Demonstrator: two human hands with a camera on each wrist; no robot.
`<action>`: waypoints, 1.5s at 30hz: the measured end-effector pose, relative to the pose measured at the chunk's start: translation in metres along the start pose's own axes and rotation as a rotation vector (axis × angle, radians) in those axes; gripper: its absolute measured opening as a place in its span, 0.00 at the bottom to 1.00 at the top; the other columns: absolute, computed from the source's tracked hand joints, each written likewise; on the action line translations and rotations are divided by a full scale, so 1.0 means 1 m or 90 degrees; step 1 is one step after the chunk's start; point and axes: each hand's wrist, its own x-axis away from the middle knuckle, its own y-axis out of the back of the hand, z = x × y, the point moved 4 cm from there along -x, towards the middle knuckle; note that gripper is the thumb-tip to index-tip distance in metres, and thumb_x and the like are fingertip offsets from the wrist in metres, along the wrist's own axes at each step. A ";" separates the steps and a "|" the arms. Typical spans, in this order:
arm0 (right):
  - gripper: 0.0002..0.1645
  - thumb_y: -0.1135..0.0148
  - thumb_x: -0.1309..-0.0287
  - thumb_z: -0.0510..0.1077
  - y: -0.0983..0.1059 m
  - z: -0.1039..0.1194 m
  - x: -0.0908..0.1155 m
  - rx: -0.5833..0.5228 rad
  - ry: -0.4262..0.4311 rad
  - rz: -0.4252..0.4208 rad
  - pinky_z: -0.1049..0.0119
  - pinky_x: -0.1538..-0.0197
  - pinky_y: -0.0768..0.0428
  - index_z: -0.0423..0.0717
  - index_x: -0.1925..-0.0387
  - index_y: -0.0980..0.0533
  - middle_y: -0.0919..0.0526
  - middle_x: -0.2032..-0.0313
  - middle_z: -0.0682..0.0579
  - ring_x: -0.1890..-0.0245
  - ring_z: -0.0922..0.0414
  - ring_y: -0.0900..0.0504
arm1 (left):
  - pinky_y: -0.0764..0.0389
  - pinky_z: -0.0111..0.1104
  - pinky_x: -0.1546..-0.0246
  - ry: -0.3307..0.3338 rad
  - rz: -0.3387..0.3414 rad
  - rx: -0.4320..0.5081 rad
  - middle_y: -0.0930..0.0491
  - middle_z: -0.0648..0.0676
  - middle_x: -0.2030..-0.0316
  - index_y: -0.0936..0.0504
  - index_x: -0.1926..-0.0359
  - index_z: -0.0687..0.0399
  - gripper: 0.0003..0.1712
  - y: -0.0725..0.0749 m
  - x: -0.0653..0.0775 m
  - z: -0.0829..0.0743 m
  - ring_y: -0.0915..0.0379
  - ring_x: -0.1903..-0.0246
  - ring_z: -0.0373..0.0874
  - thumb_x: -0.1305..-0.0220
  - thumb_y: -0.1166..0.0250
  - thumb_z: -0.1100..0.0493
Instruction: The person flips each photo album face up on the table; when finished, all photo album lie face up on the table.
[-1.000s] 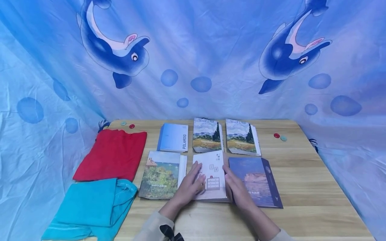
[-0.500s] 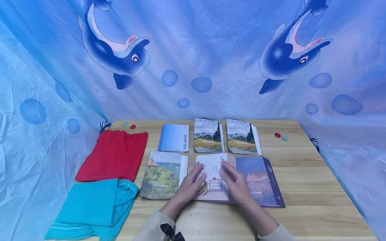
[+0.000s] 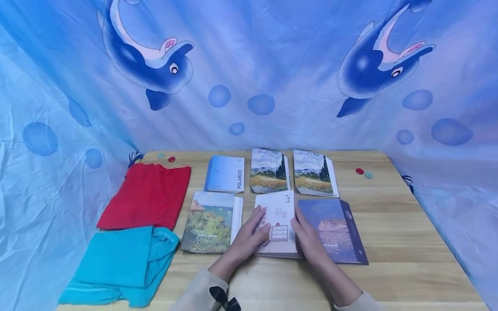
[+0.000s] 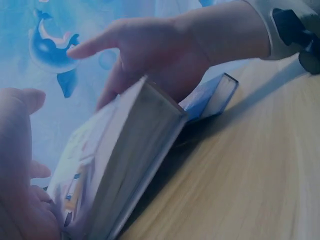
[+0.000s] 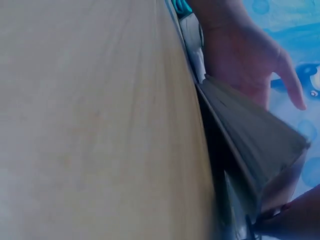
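We look down on a wood-grain table (image 3: 408,242) where a person's two bare hands flank a thick white book (image 3: 280,220), its cover drawn with a chest of drawers and small picture frames. The left hand (image 3: 250,236) lies along the book's left side, its fingertips and thumb over the cover's edge; the right hand (image 3: 309,241) lies along the right side, thumb stretched out straight. Neither is clenched — the fingers are mostly extended, and the book sits between the palms. In the left wrist view we see it tilted, with a dark shadow beneath, so we cannot say for certain how much of it rests on the table.

The book is in the middle of the near row, between a green garden-scene album (image 3: 210,222) on the left and a purple-blue sea-cliff album (image 3: 330,224) on the right. Behind them we find a blue Polaroid album (image 3: 225,172) and two matching landscape albums, one in the middle (image 3: 268,170) and one to its right (image 3: 313,172).

At the left lie a red cloth (image 3: 145,196) and, nearer us, a folded turquoise cloth (image 3: 113,259). Small red and pale green discs sit in pairs near both far corners — and a blue dolphin-printed curtain (image 3: 295,52) hangs behind.
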 end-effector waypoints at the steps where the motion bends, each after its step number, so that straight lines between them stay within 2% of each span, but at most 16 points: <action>1: 0.37 0.61 0.20 0.55 0.001 0.003 -0.001 -0.033 0.012 -0.014 0.42 0.24 0.55 0.40 0.21 0.48 0.48 0.22 0.39 0.23 0.40 0.51 | 0.56 0.56 0.25 -0.004 0.001 0.000 0.54 0.59 0.21 0.41 0.22 0.54 0.39 -0.001 -0.001 -0.001 0.59 0.22 0.57 0.25 0.45 0.41; 3: 0.32 0.62 0.19 0.52 0.004 0.008 -0.002 -0.089 0.035 -0.044 0.48 0.24 0.51 0.39 0.24 0.41 0.41 0.24 0.42 0.24 0.43 0.47 | 0.56 0.55 0.25 -0.010 -0.002 -0.002 0.54 0.59 0.21 0.41 0.22 0.54 0.38 -0.001 -0.004 -0.002 0.60 0.22 0.57 0.25 0.46 0.42; 5: 0.29 0.60 0.19 0.49 0.007 0.013 -0.004 -0.130 0.059 -0.068 0.60 0.24 0.46 0.37 0.28 0.34 0.35 0.26 0.45 0.24 0.46 0.43 | 0.56 0.54 0.25 -0.011 -0.005 -0.007 0.54 0.59 0.21 0.42 0.22 0.54 0.38 -0.002 -0.006 -0.002 0.60 0.22 0.56 0.24 0.47 0.43; 8: 0.25 0.53 0.21 0.47 0.008 0.018 -0.010 -0.147 0.084 -0.094 0.76 0.30 0.42 0.37 0.33 0.28 0.31 0.28 0.50 0.25 0.51 0.39 | 0.56 0.54 0.25 -0.014 -0.007 -0.006 0.55 0.60 0.21 0.45 0.21 0.54 0.37 -0.002 -0.008 -0.003 0.61 0.22 0.57 0.22 0.50 0.45; 10: 0.23 0.49 0.23 0.43 0.008 0.021 -0.015 -0.150 0.098 -0.106 0.80 0.33 0.40 0.37 0.35 0.26 0.30 0.29 0.49 0.26 0.51 0.38 | 0.55 0.54 0.25 -0.019 -0.004 0.001 0.55 0.60 0.21 0.46 0.20 0.54 0.36 -0.002 -0.008 -0.004 0.60 0.22 0.56 0.21 0.53 0.46; 14: 0.23 0.46 0.26 0.37 0.004 0.028 -0.021 -0.141 0.122 -0.112 0.77 0.36 0.32 0.36 0.33 0.28 0.28 0.31 0.43 0.30 0.47 0.32 | 0.51 0.52 0.25 -0.047 0.003 0.027 0.52 0.57 0.21 0.48 0.20 0.55 0.34 0.002 -0.008 -0.013 0.56 0.23 0.55 0.20 0.55 0.49; 18: 0.24 0.47 0.25 0.36 0.000 0.034 -0.024 -0.144 0.136 -0.091 0.74 0.39 0.26 0.37 0.31 0.29 0.26 0.33 0.42 0.33 0.46 0.27 | 0.47 0.50 0.26 -0.080 0.001 0.063 0.50 0.58 0.22 0.50 0.20 0.56 0.35 0.008 -0.006 -0.025 0.52 0.24 0.55 0.20 0.53 0.51; 22: 0.24 0.46 0.26 0.38 -0.005 0.037 -0.025 -0.127 0.162 -0.061 0.69 0.36 0.28 0.39 0.32 0.28 0.27 0.32 0.45 0.31 0.48 0.30 | 0.46 0.48 0.26 -0.076 -0.014 0.075 0.49 0.58 0.22 0.51 0.20 0.56 0.37 0.013 -0.003 -0.031 0.50 0.24 0.54 0.21 0.51 0.50; 25: 0.24 0.44 0.26 0.39 -0.008 0.037 -0.026 -0.112 0.179 -0.046 0.66 0.33 0.31 0.41 0.32 0.28 0.29 0.30 0.47 0.29 0.49 0.33 | 0.45 0.47 0.26 -0.080 -0.027 0.058 0.49 0.57 0.22 0.52 0.19 0.54 0.38 0.017 0.000 -0.035 0.49 0.24 0.53 0.22 0.50 0.49; 29: 0.25 0.43 0.27 0.38 -0.012 0.038 -0.026 -0.109 0.203 -0.029 0.64 0.33 0.31 0.42 0.32 0.27 0.30 0.29 0.46 0.29 0.47 0.33 | 0.39 0.48 0.29 -0.142 -0.052 0.023 0.53 0.55 0.21 0.50 0.20 0.55 0.40 0.025 0.003 -0.044 0.50 0.24 0.52 0.24 0.46 0.51; 33: 0.24 0.44 0.28 0.36 -0.019 0.041 -0.028 -0.118 0.220 0.018 0.61 0.32 0.31 0.37 0.33 0.28 0.30 0.30 0.41 0.29 0.45 0.33 | 0.44 0.54 0.28 -0.208 -0.079 -0.024 0.52 0.54 0.21 0.44 0.22 0.61 0.38 0.034 0.006 -0.054 0.53 0.23 0.53 0.26 0.45 0.52; 36: 0.24 0.43 0.27 0.39 -0.023 0.037 -0.030 -0.107 0.177 0.038 0.55 0.32 0.31 0.36 0.33 0.28 0.28 0.31 0.41 0.30 0.45 0.31 | 0.50 0.56 0.27 -0.215 -0.085 -0.042 0.49 0.54 0.21 0.39 0.24 0.61 0.35 0.040 0.008 -0.055 0.54 0.23 0.53 0.26 0.45 0.53; 40: 0.26 0.42 0.27 0.46 -0.030 0.025 -0.032 -0.049 0.081 0.048 0.47 0.29 0.34 0.38 0.34 0.27 0.26 0.33 0.43 0.31 0.45 0.30 | 0.49 0.56 0.27 -0.196 -0.081 -0.035 0.48 0.53 0.21 0.38 0.24 0.60 0.34 0.044 0.010 -0.052 0.53 0.23 0.53 0.27 0.44 0.54; 45: 0.29 0.41 0.28 0.51 -0.037 0.013 -0.033 -0.007 0.015 0.059 0.41 0.27 0.42 0.35 0.35 0.26 0.30 0.31 0.37 0.29 0.39 0.35 | 0.49 0.53 0.26 -0.180 -0.080 -0.039 0.49 0.50 0.21 0.39 0.23 0.59 0.35 0.046 0.010 -0.049 0.53 0.23 0.49 0.27 0.44 0.52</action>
